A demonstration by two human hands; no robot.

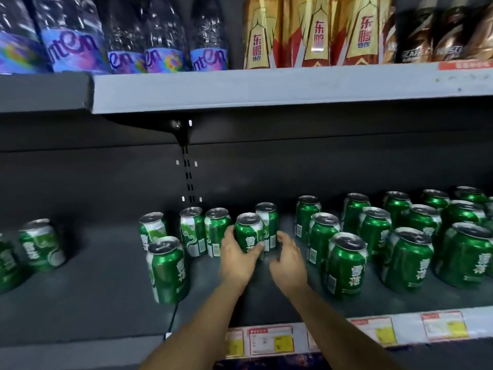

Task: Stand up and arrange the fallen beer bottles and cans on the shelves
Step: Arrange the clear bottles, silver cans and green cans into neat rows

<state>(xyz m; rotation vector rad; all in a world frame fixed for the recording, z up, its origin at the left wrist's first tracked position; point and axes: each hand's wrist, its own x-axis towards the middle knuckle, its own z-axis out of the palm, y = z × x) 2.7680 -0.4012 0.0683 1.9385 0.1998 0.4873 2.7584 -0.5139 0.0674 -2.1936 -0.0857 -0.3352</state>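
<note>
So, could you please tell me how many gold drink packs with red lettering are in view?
3, side by side on the upper shelf: left pack, middle pack, right pack, right of the clear bottles. More may be hidden behind.

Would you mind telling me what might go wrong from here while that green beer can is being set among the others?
1. The left hand grips the held green can close against the can behind it; a nudge might topple that one.
2. The right hand hovers open beside it, near the can to its right, and might knock it.
3. The front can looks tilted and could fall.
</note>
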